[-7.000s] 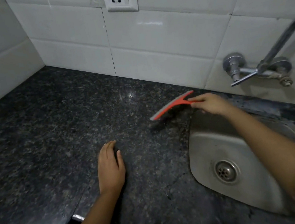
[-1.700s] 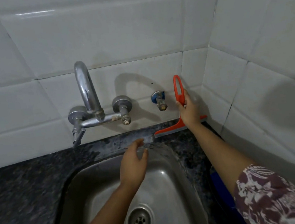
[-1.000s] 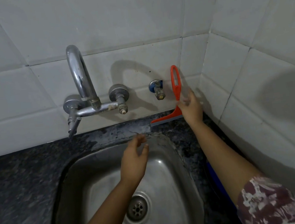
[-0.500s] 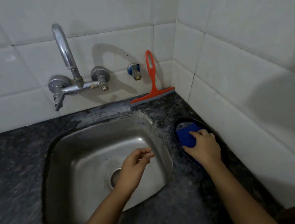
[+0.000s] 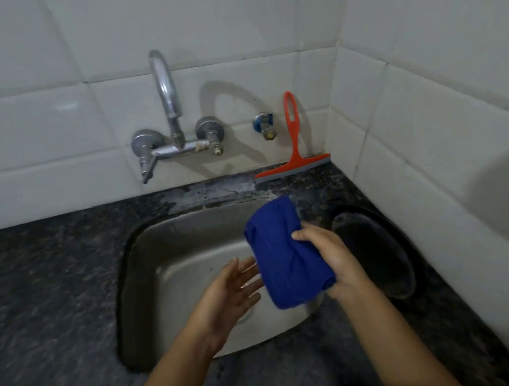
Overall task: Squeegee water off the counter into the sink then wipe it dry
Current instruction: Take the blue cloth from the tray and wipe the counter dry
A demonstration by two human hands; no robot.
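My right hand (image 5: 335, 263) grips a folded blue cloth (image 5: 281, 253) and holds it above the right side of the steel sink (image 5: 172, 267). Just left of the cloth, my left hand (image 5: 227, 295) hovers over the basin with palm up and fingers spread, holding nothing. The red squeegee (image 5: 294, 152) stands against the back wall tiles in the right corner, blade down on the dark granite counter (image 5: 42, 299). A wet, pale patch shows on the counter strip behind the sink.
A chrome wall tap (image 5: 170, 119) arches over the back of the sink, with a small blue-handled valve (image 5: 264, 124) to its right. A black round dish (image 5: 372, 252) sits on the counter right of the sink, close to the tiled side wall.
My right hand has lifted the blue cloth out of the black dish and brought it left over the sink. My left hand has opened, palm up, beside it. The squeegee stays against the wall.
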